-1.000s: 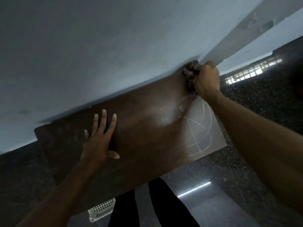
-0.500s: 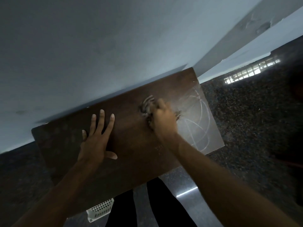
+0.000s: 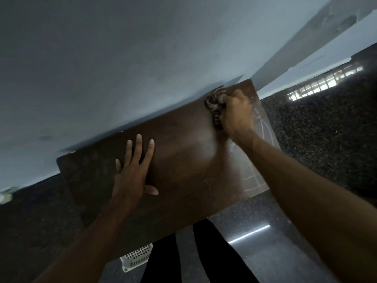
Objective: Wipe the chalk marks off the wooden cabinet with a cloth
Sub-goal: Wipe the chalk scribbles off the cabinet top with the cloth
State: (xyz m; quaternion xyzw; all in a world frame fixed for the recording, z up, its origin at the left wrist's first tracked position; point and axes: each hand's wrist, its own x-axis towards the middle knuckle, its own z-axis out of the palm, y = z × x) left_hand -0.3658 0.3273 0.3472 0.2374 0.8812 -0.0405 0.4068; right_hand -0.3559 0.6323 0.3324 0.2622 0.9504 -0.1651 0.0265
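Wooden cabinet (image 3: 183, 160) top fills the middle of the head view, its far edge against a pale blue wall (image 3: 142, 58). Right hand (image 3: 236, 111) sits at about 1 o'clock on the top, fingers curled tight around a bunched, patterned cloth (image 3: 214, 107) that presses on the wood close to the back edge. Left hand (image 3: 132, 172) lies flat at about 9 o'clock from the cloth — fingers spread wide, palm down, holding nothing, bracing the cabinet. Chalk marks (image 3: 263, 131) — pale curved and straight lines — run from 3 to 5 o'clock of the right hand, toward the cabinet's right end; part of them is hidden under the forearm. A faint hazy smear shows in the wood at 7 o'clock from the cloth. Judged step: scrubbing, with most of the drawing yet to clear. To do it well, flatten the wad so more cloth meets the wood, keep firm downward pressure, and work overlapping strokes out toward 4 o'clock over the lines, turning to a clean face so dust lifts instead of smearing. Keep the left palm planted. A white basket (image 3: 136, 258) stands on the floor at 6 o'clock.
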